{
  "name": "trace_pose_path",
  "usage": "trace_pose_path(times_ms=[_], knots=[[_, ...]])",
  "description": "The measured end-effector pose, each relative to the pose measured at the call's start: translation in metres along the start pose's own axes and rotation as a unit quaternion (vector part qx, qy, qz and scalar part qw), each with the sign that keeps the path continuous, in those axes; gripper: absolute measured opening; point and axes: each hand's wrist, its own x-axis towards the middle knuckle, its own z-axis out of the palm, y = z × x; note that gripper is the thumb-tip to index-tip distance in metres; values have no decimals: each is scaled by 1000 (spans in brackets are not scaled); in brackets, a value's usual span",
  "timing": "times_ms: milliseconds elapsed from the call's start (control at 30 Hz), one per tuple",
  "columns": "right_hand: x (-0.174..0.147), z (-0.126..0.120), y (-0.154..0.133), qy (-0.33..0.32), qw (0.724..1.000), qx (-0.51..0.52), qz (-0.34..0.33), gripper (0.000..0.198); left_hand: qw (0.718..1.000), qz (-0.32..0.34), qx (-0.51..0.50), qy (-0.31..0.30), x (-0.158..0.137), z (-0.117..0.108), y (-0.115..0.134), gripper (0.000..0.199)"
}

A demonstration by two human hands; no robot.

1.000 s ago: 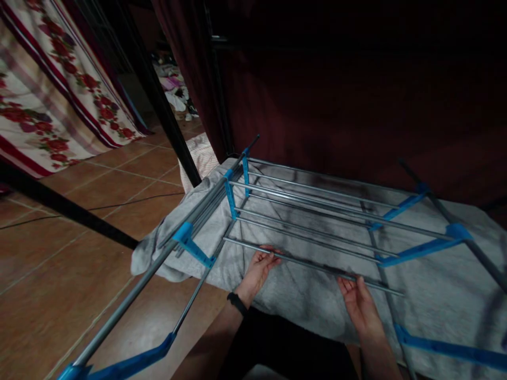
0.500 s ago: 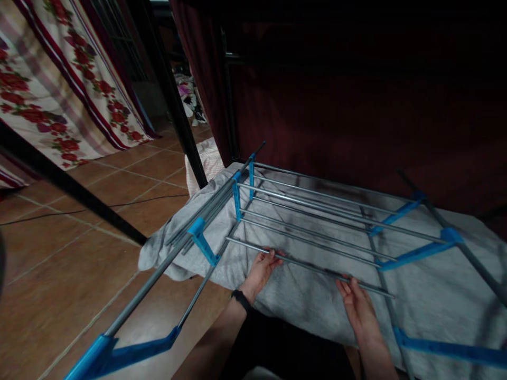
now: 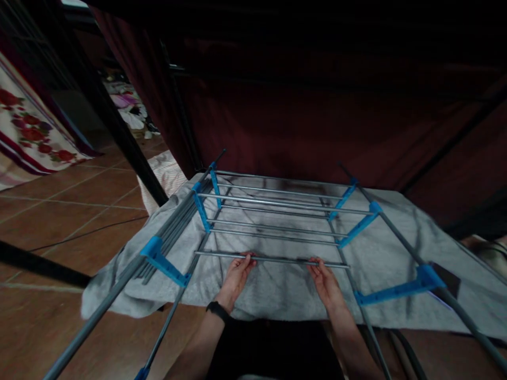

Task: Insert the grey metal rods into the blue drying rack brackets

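A thin grey metal rod (image 3: 277,259) lies crosswise in front of me, its ends near the two side poles of a drying rack. My left hand (image 3: 236,277), with a black band on the wrist, pinches it left of its middle between thumb and fingers. Toward the other end, my right hand (image 3: 325,282) grips the same rod with its fingertips. Beyond the hands, several crossbars (image 3: 285,201) span the rack between blue plastic brackets. A blue bracket on the left (image 3: 166,268) and one on the right (image 3: 390,293) flank my hands.
The rack rests on a grey blanket (image 3: 273,298). Several loose rods (image 3: 174,240) lie along its left side. A dark red curtain (image 3: 277,132) hangs behind. Black posts (image 3: 114,126) stand at the left, with tiled floor (image 3: 95,211) and a floral cloth (image 3: 35,132) past them.
My view has swung to the right, so the rack appears further left and more of its right side shows. Both hands keep their hold on the rod.
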Motion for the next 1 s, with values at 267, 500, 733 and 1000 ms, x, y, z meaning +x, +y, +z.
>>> trace_pose_path(times_ms=[267,500,733,1000], knots=[[-2,6,-2,-2,999,38,-2,25,1000,-8,16,20,2,5,4,34],[-2,4,-2,3,998,57,-11,17,999,-34,32,-14,-2,4,11,24],[1,8,1,13,997,69,-20,16,998,-42,39,7,1,4,10,15],[-8,8,-5,-1,997,70,-14,14,999,-32,23,18,-5,5,10,12]])
